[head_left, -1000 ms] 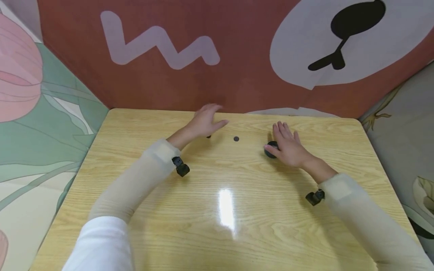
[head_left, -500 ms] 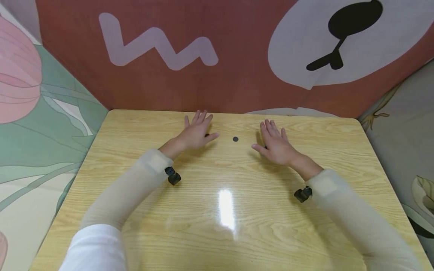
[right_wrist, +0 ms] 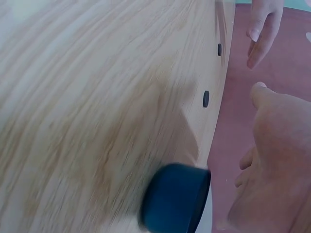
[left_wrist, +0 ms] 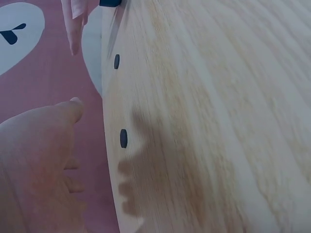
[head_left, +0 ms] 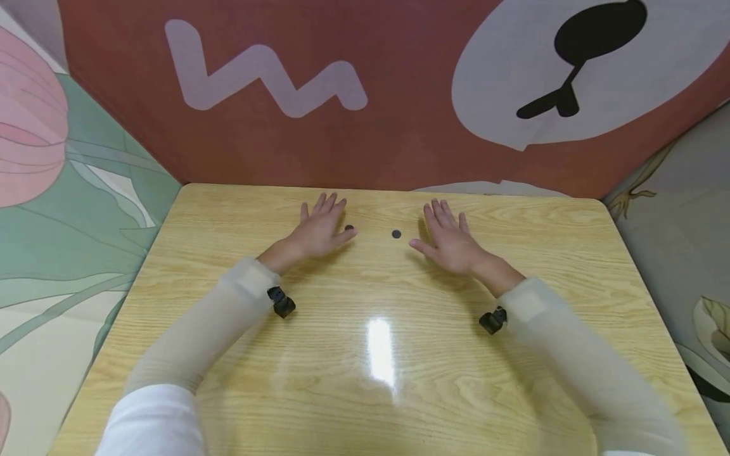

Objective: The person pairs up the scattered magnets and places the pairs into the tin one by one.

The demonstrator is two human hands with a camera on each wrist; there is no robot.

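Note:
Two small black discs lie on the table near its far edge. One disc (head_left: 396, 234) sits between my hands; the other disc (head_left: 349, 227) is beside my left hand (head_left: 315, 233), close to its thumb. My left hand is held palm down with straight, spread fingers, apart from the table. My right hand (head_left: 453, 246) is likewise spread and holds nothing. Below it on the table stands a dark blue, cylindrical cup-like thing (right_wrist: 175, 199), seen in the right wrist view and hidden by the hand in the head view.
The wood-grain table (head_left: 342, 392) meets a reddish-brown printed wall (head_left: 399, 126) at its far edge. Patterned panels stand at left and right. A small black camera (head_left: 282, 303) is strapped to my left wrist, another camera (head_left: 493, 320) to my right.
Both hands have moved left, the left one also towards me with its fingers spreading. The right hand now covers the cylindrical thing that showed beside its thumb. The middle disc has stayed in place.

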